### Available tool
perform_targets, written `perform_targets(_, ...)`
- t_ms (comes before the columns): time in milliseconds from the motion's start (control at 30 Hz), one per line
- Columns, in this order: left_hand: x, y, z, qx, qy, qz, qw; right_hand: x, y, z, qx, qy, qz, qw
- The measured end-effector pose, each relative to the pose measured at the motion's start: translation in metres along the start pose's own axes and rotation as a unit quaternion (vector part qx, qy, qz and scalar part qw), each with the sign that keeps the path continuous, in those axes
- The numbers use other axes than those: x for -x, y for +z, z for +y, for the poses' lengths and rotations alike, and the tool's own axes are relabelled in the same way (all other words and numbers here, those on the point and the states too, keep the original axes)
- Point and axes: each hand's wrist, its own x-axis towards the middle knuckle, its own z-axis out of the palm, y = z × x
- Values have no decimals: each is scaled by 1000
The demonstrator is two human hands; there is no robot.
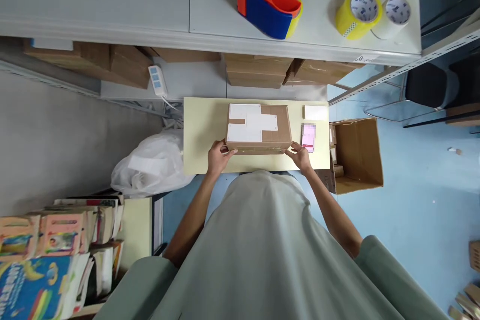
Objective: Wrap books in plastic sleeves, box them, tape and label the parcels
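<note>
A brown cardboard box [275,136] with white paper labels [245,133] on its top sits on the pale yellow table [204,125]. My left hand [220,156] grips its near left corner, thumb along the front side. At the near right corner, my right hand [300,156] holds the box with its fingers closed on the edge. Just right of the box lies a phone [308,137] with a lit pink screen. Behind the phone is a small white stack [315,113], perhaps paper or labels.
Above the table, a grey shelf [112,0] carries a red and blue tape dispenser [268,7] and tape rolls [359,12]. An open carton [360,157] stands on the floor at right. To the left are a white plastic bag [150,162] and stacked books [62,235].
</note>
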Motion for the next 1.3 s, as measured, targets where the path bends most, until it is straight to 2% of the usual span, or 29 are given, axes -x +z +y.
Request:
perform_targets(133, 19, 17, 11, -36, -79, 35, 996, -8, -10, 12, 40, 3, -58, 998)
perform_targets(233, 30, 28, 18, -68, -102, 55, 991, -11, -16, 19, 70, -4, -117, 991)
perform_targets(333, 40, 29, 24, -130, -127, 65, 981, -13, -26, 28, 100, -26, -177, 979)
perform_targets(400, 45, 25, 30, -171, -141, 78, 972, -17, -38, 36, 106, -38, -196, 974)
perform_targets(467, 47, 20, 40, -191, -132, 108, 967, -26, -55, 44, 97, -41, -180, 978)
perform_targets(533, 44, 19, 57, -208, -102, 161, 959, -40, -77, 55, 81, -40, -134, 987)
perform_targets(600, 37, 29, 81, -228, -59, 205, 950, -58, -100, 67, 70, -33, -77, 994)
perform_targets(667, 27, 53, 110, -241, -4, 207, 948, -77, -123, 79, 72, -16, -20, 997)
perform_targets(733, 16, 91, 141, -242, 52, 164, 955, -97, -143, 90, 81, 3, 26, 996)
perform_targets(800, 3, 141, 168, -243, 89, 88, 962, -116, -156, 101, 85, 18, 60, 994)
perform_targets(867, -13, 197, 186, -228, 113, 11, 967, -134, -162, 109, 83, 32, 82, 993)
perform_targets(933, -34, 250, 191, -202, 101, -64, 972, -151, -163, 115, 80, 48, 92, 991)
perform_targets(1033, -70, 313, 182, -140, 8, -124, 982, -171, -159, 120, 89, 68, 92, 989)
perform_targets(1067, -82, 327, 177, -138, -34, -127, 982, -176, -157, 120, 94, 75, 91, 989)
perform_targets(1133, -101, 347, 167, -141, -76, -132, 978, -183, -154, 121, 101, 87, 92, 987)
perform_targets(1200, -113, 357, 159, -145, -88, -132, 977, -185, -151, 121, 100, 98, 94, 986)
perform_targets(1300, -118, 363, 153, -146, -73, -131, 978, -183, -149, 120, 91, 98, 92, 987)
